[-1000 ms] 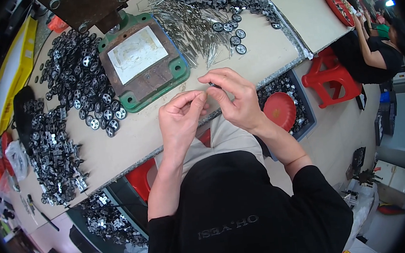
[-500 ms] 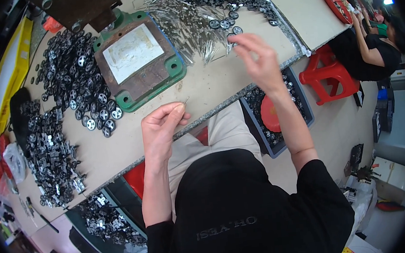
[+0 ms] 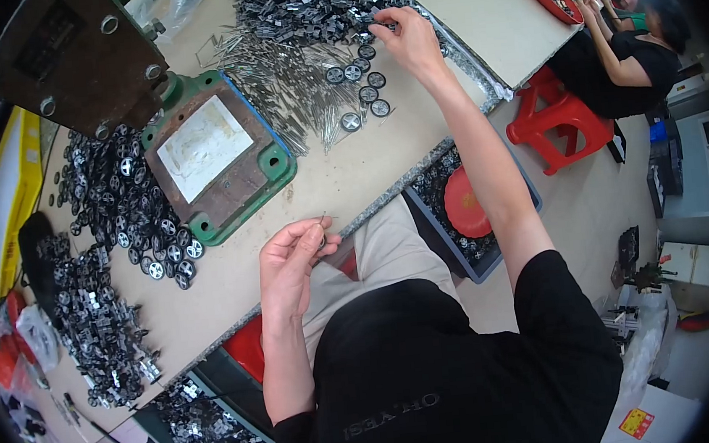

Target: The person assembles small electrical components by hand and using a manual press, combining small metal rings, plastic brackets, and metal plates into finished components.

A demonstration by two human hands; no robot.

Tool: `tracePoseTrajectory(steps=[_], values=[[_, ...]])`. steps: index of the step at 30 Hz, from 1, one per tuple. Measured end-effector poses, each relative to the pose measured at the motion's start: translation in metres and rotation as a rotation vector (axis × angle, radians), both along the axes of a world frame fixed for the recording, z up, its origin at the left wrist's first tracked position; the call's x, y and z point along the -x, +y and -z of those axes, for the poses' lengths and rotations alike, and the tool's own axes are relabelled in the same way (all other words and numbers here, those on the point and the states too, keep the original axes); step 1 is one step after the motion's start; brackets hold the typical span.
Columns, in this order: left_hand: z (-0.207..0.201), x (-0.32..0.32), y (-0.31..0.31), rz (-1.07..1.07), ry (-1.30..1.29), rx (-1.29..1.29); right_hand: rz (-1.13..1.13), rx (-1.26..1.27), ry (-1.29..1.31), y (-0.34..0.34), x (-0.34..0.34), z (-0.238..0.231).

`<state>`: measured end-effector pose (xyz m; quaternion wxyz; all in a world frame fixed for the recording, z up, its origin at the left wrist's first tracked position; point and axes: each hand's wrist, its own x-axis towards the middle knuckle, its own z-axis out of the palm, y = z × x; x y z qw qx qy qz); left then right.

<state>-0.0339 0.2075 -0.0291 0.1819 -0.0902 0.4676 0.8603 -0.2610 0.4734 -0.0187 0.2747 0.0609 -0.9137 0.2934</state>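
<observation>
Beside the green press base, left hand is pinching a thin metal pin on its near side; right hand, grip contents indeterminable, is standing at the black parts heap beyond its far right corner.

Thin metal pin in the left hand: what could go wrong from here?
The thin metal pin, pinched in the left hand by the table edge, might slip and drop off. The right hand, at the side of the pile of black parts, could knock pieces loose, perhaps toward the small wheels lying close by.
</observation>
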Motion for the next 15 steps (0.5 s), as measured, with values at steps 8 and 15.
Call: tracePoseTrajectory(steps=[8, 15], values=[[0.001, -0.001, -0.003, -0.011, -0.003, -0.014, 0.009, 0.342, -0.064, 0.0, -0.026, -0.01], [-0.003, 0.001, 0.002, -0.045, -0.005, 0.034, -0.484, 0.928, -0.716, -0.026, -0.122, -0.025]])
